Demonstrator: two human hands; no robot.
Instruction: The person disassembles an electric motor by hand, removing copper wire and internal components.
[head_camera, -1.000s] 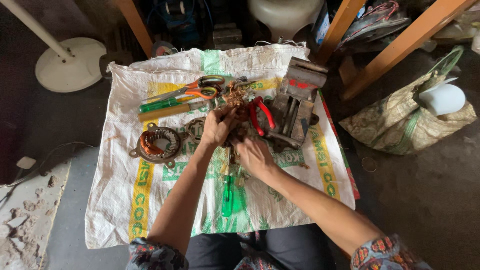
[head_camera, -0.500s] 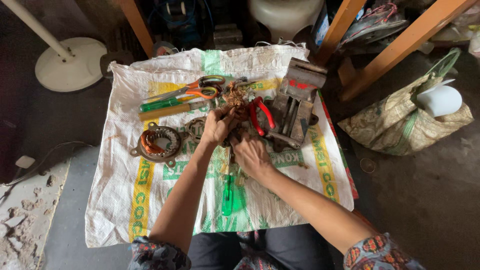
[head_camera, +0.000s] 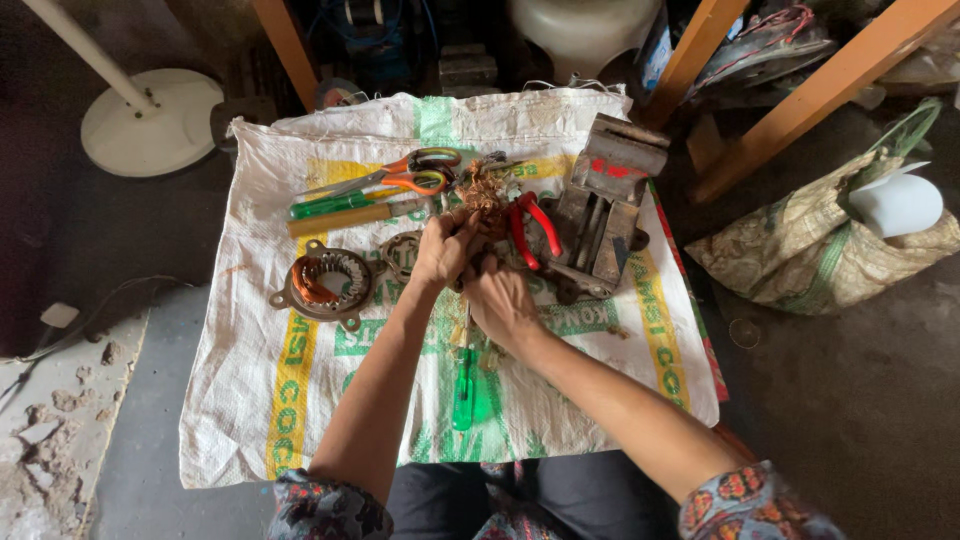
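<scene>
My left hand (head_camera: 445, 250) and my right hand (head_camera: 500, 300) meet over the middle of a white woven sack (head_camera: 250, 400) spread flat. Both hands close on a small dark metal part (head_camera: 470, 265) held between them; its shape is mostly hidden by my fingers. A tangle of copper wire (head_camera: 487, 192) lies just beyond my left hand. A motor stator with copper winding (head_camera: 322, 283) rests left of my left hand. Red-handled pliers (head_camera: 530, 228) lie right of my hands. A green-handled screwdriver (head_camera: 463, 385) lies under my right wrist.
Orange-handled scissors (head_camera: 400, 175), a green tool and a wooden-handled tool (head_camera: 345, 217) lie at the sack's far left. A rusty bench vise (head_camera: 600, 205) stands at the right. A white fan base (head_camera: 150, 120), wooden legs (head_camera: 800, 95) and a patterned bag (head_camera: 830, 250) surround the sack.
My hands stay on the small part and shift only slightly. Nothing else on the sack has moved.
</scene>
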